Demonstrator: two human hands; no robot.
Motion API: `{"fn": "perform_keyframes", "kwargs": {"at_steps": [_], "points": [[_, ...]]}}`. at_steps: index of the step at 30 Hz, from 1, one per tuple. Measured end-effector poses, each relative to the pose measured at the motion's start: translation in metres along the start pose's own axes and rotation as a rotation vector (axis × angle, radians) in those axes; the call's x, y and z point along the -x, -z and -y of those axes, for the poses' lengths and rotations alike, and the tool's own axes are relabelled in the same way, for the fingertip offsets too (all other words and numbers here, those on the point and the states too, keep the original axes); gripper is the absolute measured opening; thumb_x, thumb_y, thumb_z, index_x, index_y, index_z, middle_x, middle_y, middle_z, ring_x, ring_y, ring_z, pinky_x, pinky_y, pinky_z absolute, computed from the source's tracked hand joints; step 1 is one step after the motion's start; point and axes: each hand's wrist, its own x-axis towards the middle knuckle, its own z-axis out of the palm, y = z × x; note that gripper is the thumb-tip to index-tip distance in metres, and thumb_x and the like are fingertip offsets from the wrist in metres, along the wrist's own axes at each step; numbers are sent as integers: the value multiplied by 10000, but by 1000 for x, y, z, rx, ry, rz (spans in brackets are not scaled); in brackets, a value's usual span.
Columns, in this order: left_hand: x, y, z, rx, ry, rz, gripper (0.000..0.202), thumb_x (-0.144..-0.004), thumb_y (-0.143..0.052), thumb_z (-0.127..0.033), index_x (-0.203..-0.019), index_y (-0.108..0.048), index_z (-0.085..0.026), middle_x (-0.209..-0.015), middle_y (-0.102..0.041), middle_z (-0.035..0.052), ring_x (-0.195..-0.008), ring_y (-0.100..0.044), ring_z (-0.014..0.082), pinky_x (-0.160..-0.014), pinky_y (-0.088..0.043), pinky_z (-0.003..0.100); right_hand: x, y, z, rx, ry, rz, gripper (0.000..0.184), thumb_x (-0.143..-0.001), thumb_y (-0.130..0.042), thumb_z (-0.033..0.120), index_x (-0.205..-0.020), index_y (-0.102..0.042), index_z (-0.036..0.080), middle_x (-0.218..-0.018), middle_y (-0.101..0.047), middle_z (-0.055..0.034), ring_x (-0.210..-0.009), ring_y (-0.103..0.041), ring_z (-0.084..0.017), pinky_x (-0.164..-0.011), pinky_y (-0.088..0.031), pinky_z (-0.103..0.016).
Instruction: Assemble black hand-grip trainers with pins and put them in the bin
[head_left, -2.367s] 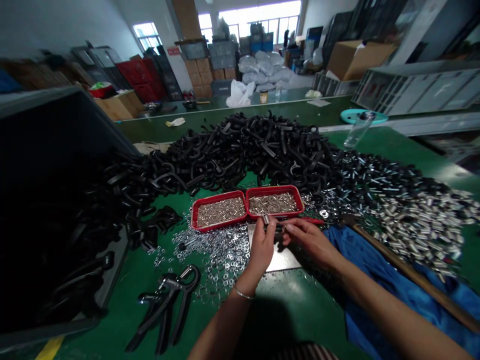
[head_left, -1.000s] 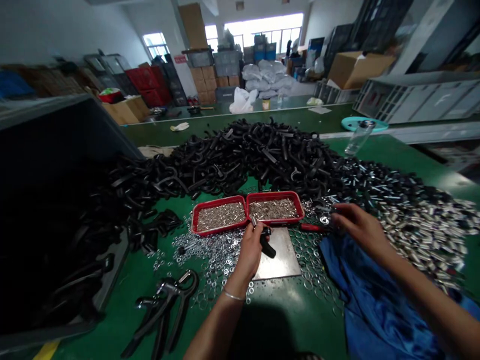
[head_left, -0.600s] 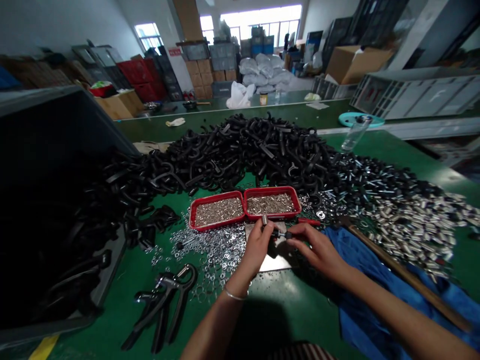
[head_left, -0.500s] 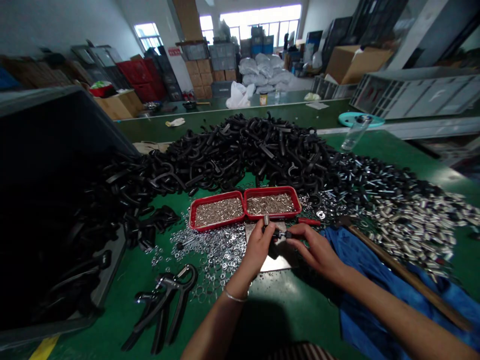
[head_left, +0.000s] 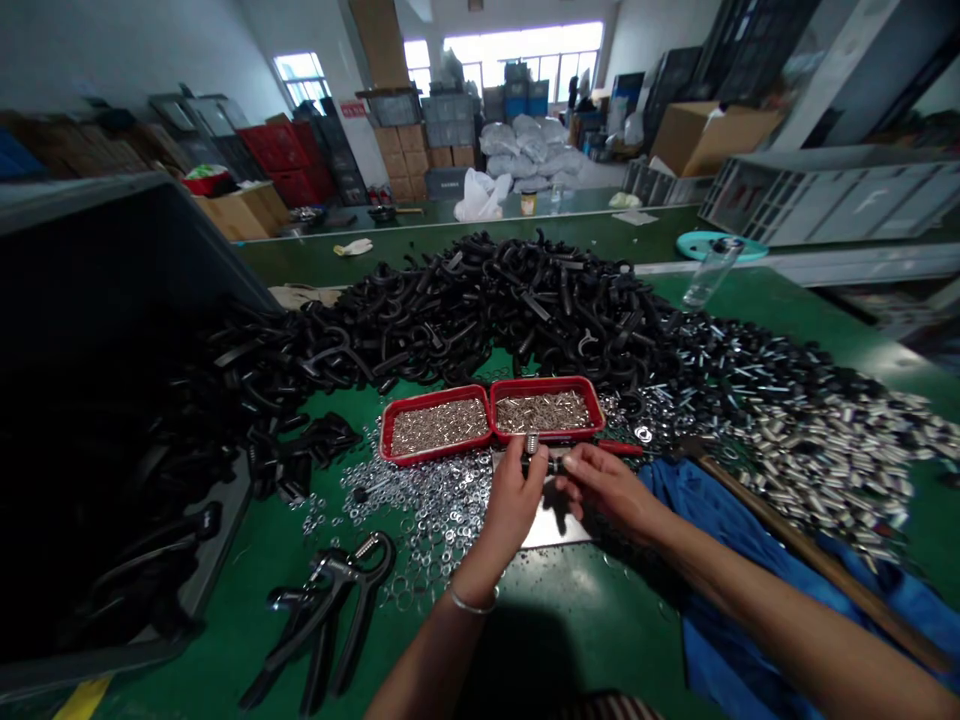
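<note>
Black fitting [head_left: 553,465], seemingly pinched, left hand [head_left: 512,508], right hand [head_left: 611,488]

Left hand [head_left: 514,512]: fingers curled, holding tight, close to the other hand
Right hand [head_left: 611,490]: comes from the side, fingers pinching

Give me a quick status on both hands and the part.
Left hand and right hand both pinching small black part. Metal plate below. Red double tray just ahead.

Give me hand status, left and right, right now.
Left hand: closed, holding a small black part.
Right hand: closed to a fingertip pinch on the same part.
</note>
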Motion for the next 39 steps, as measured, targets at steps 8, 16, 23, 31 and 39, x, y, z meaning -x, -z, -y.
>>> {"fn": "perform_keyframes", "kwargs": {"at_steps": [8, 16, 23, 31, 39], "points": [[-1, 0, 7, -57, -93, 101, 125, -906, -623, -346, -884, -641, -225, -867, -637, 34, -828, -558, 198, -800, -373, 279, 6, 2, -3, -82, -331, 226, 617, -954, -233, 717, -822, -527, 192, -468, -504, 45, -299, -341, -83, -306, -269, -205], [-2, 3, 10, -106, -105, 141, 208, -969, -517, -390, -930, -602, -205, -892, -641, 17, -843, -581, 171, -813, -408, 274, 7, 5, -6, 407, -87, 112, 640, -942, -245, 737, -892, -558, 181, -707, -650, -62, -548, -596, -163, -504, -472, -278], [-4, 3, 14, -138, -86, 160, 244, -1012, -420, -397, -1022, -563, -199, -959, -639, 39, -887, -596, 165, -862, -457, 298, 7, 5, -1, 523, 7, 47, 502, -925, -447, 680, -958, -557, 191, -828, -684, -67, -658, -634, -159, -548, -458, -244], [-3, -1, 15, -304, -217, 110, 208, -1026, -390, -341, -1074, -530, -195, -1070, -571, 89, -1048, -553, 197, -983, -427, 350, 8, 5, 2, 640, 28, 21, 526, -938, -404, 681, -916, -581, 186, -822, -670, -71, -637, -602, -160, -556, -436, -256], [-1, -3, 17, -312, -208, 125, 187, -1024, -384, -331, -1038, -511, -195, -1036, -583, 82, -1002, -559, 191, -932, -439, 337, 9, 6, -3, 549, 19, 39, 545, -938, -391, 686, -957, -594, 181, -817, -675, -74, -608, -591, -156, -542, -443, -258]]}}
